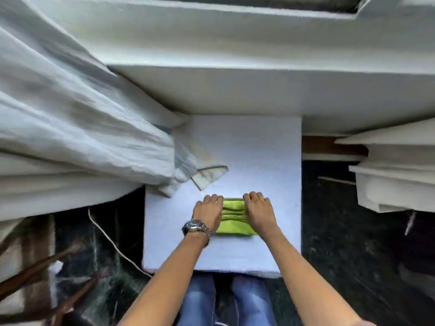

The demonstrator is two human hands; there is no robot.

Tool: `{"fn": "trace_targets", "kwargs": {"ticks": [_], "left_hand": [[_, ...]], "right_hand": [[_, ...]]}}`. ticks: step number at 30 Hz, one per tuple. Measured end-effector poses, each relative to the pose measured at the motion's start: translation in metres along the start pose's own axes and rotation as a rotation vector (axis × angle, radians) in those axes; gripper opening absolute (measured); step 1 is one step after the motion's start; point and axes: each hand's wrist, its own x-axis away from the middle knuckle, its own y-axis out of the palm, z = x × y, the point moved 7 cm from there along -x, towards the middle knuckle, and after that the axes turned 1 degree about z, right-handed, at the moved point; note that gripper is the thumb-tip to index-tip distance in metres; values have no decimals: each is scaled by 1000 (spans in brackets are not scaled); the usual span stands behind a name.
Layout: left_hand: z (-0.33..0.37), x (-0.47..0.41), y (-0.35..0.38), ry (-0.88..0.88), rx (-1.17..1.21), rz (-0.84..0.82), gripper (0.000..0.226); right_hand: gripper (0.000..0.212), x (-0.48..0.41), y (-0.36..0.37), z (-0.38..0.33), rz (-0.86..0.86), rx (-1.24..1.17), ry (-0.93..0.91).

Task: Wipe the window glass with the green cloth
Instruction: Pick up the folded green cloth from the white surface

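Note:
A folded green cloth [233,217] lies on a white tabletop [259,156] below me. My left hand [208,211], with a metal watch on its wrist, rests on the cloth's left end, fingers curled over its far edge. My right hand [259,211] presses on the cloth's right end in the same way. The cloth bunches into ridges between the two hands. Only a sliver of the window [259,1] shows at the very top, above a wide white sill [235,43]; its glass is barely in view.
A pale curtain [82,125] hangs at the left, its hem draped over the table's far left corner. White stepped mouldings [395,170] jut in at the right. A white cord [110,241] runs over the dark floor at the left. My jeans show under the table's near edge.

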Motion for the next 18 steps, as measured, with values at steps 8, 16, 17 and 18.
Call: {"fn": "trace_targets", "kwargs": {"ticks": [8,16,17,18], "left_hand": [[17,-46,85,120,-238,-26,64],[18,-25,44,121,-190,-93,43],[13,-15,26,107,-160,-112,44],[7,-4,5,88,-125,-131,45]], "right_hand": [[32,-24,79,16,118,275,-18],[35,-8,49,20,-166,-150,-45],[33,2,31,23,-185,-324,-11],[29,13,5,25,-163,-484,11]]}}
